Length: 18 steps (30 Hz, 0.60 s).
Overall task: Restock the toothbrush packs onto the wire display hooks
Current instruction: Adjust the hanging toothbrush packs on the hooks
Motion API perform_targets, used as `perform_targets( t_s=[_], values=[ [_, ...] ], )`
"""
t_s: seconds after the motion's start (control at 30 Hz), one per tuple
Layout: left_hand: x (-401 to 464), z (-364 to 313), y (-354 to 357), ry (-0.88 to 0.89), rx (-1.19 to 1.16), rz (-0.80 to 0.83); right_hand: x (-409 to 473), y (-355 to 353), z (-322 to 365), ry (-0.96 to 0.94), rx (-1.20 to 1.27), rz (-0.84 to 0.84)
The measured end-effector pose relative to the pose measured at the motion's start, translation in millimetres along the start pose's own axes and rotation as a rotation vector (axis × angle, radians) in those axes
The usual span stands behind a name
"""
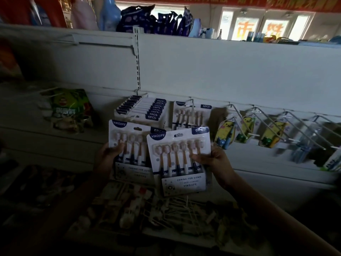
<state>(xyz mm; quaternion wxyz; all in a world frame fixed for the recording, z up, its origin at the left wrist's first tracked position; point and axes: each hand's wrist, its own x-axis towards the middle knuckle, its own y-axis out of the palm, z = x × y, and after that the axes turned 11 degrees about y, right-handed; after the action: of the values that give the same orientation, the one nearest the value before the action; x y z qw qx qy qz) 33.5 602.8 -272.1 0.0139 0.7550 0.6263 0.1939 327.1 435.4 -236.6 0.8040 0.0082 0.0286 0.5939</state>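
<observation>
Nearest, the right hand (212, 161) pinches a YIKOJIFE six-brush pack (180, 159) by its right edge, thumb across the blister. Just beside it, partly overlapped, the left hand (108, 154) grips a second YIKOJIFE pack (129, 145) at its left edge. Both packs are held upright below the display, so the step looks like carrying stock to the hooks. Behind, one wire hook (192, 111) carries a single matching pack (190, 115); the hook to its left holds a full row (142, 109). Next, a pack's hang hole must be lined up with a hook tip.
</observation>
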Motion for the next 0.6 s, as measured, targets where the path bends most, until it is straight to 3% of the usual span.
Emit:
perform_targets(
  t_s=[0.6],
  values=[
    [61.2,17.4,-29.8,-0.008,0.069,0.047,4.9,19.4,-2.2,0.074,-0.010,-0.079]
  ],
)
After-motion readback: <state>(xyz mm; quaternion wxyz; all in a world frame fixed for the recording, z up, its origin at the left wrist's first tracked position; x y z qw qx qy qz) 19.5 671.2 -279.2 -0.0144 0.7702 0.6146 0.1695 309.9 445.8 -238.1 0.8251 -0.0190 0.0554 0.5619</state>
